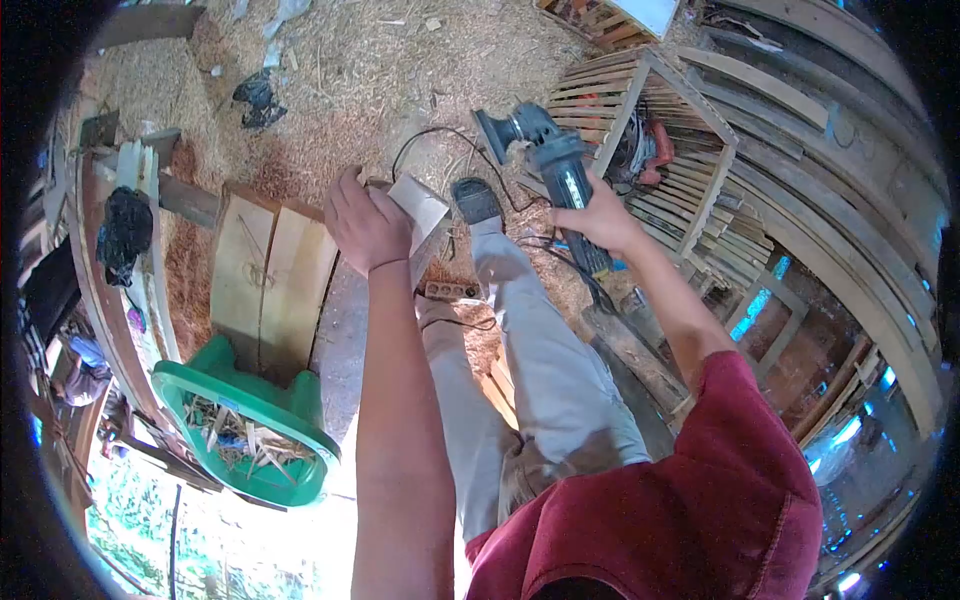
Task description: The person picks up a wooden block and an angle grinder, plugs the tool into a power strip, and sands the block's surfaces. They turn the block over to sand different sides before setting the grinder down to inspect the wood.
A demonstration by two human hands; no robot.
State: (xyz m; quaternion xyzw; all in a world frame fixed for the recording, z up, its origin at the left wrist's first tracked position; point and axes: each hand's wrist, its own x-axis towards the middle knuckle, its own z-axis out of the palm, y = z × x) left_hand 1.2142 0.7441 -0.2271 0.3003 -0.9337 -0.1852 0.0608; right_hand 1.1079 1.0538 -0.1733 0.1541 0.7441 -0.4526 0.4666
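My right hand is wrapped round the dark body of an angle grinder. The grinder's head and flat disc point up and to the left, and its cord trails below. My left hand grips the left side of a pale, squared piece of wood, which lies over a long narrow bench surface. Some of those fingers are hidden behind the hand. A gap separates the grinder's disc from the wood.
Two wide boards lean at left above a green plastic chair holding wood scraps. A power strip sits near my legs. At right, a slatted wooden crate contains a red tool; long planks lie beyond. Shavings cover the floor.
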